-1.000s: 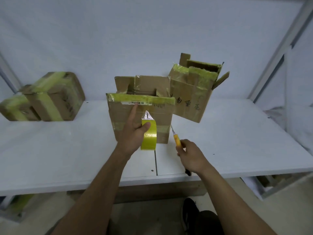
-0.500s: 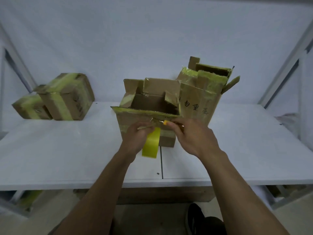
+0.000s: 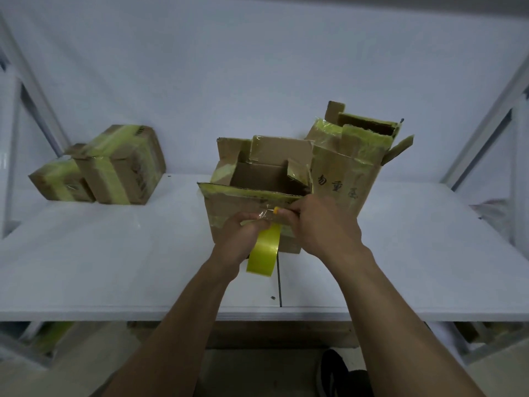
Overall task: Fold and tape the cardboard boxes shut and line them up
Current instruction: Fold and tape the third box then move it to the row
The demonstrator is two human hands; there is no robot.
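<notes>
White table (image 3: 114, 267), white backdrop. Far left: two taped boxes (image 3: 123, 167), touching, judged done. Centre: open box (image 3: 234, 207), flaps up; tall box (image 3: 343, 179) beside it, unsealed. Both remain. Left hand (image 3: 243, 233) grips tape roll (image 3: 264, 253) at open box's front; right hand (image 3: 323, 224) pinches knife (image 3: 276, 210) at the strip.

Most of orange-tipped cutter (image 3: 276, 210) hidden inside right hand (image 3: 323, 229); top of yellow tape roll (image 3: 264, 255) behind left hand (image 3: 242, 234); black print (image 3: 337, 186) on tall brown cardboard box (image 3: 340, 164) unreadable.
</notes>
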